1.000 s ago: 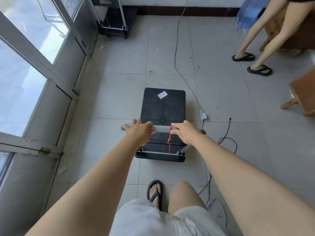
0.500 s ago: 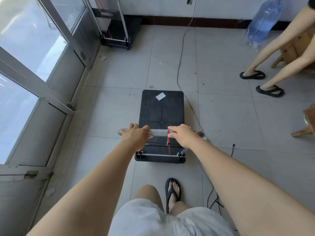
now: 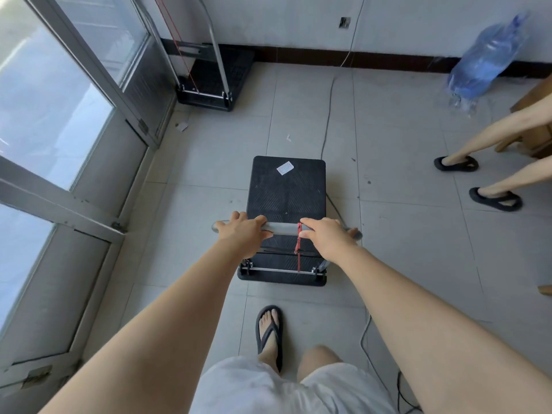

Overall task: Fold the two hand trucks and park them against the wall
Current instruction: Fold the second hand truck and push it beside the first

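A black platform hand truck (image 3: 286, 192) stands on the tiled floor right in front of me, its grey handle bar (image 3: 282, 228) upright, a red cord tied to the bar. My left hand (image 3: 243, 233) grips the bar's left part and my right hand (image 3: 325, 237) grips its right part. A second hand truck (image 3: 215, 82) with an upright metal handle stands in the far left corner, by the glass door and the back wall.
Glass doors (image 3: 59, 115) run along the left. A cable (image 3: 328, 115) trails over the floor past the cart's right side. Another person's legs in black sandals (image 3: 478, 180) stand at right, beside wooden furniture (image 3: 534, 115). A blue water bottle (image 3: 484, 64) leans at the back wall.
I have walked forward with the hand truck, both hands staying on the bar. The corner truck and the back wall are closer in view.
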The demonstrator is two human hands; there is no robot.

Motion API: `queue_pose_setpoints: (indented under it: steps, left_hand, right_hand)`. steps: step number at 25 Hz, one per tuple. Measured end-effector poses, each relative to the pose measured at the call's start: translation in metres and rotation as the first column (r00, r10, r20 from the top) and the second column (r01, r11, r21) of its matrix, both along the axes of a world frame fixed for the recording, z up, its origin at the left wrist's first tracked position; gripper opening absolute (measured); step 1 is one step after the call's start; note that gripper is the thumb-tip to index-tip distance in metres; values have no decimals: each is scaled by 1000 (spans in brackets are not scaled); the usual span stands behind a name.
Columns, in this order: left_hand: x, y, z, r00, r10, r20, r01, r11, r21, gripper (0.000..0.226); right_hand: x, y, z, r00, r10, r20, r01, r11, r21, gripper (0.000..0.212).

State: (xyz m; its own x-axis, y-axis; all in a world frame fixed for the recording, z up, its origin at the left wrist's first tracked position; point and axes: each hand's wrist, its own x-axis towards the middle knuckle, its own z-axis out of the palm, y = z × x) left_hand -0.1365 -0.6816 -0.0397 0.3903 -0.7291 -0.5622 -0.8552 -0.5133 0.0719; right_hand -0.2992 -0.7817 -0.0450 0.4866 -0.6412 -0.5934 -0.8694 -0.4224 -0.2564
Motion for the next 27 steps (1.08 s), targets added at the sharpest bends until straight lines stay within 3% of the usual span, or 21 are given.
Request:
queue_pose_setpoints:
  steps: [10,17,22,27]
  left_hand:
    - [116,-169,-1,1000,1,-5,-1,1000,-7,36]
    - [188,-292,-3,1000,4,6,-4,1000,6,37]
    - [247,-370,-5,999,30,-22,-31,999,-26,35]
    - [325,-442,-5,1000,-19,-12,19,1000,-14,35]
  right_hand:
    - [114,-166,0,1000,18,-3,-18,998,-58,40]
    - [189,-292,11,1000,4,-9,-4,1000,-3,36]
    - [252,-369,6,996,-27,-81,24,999,-34,46]
    - [327,-438,8,994,-89,-56,88,996,-11,46]
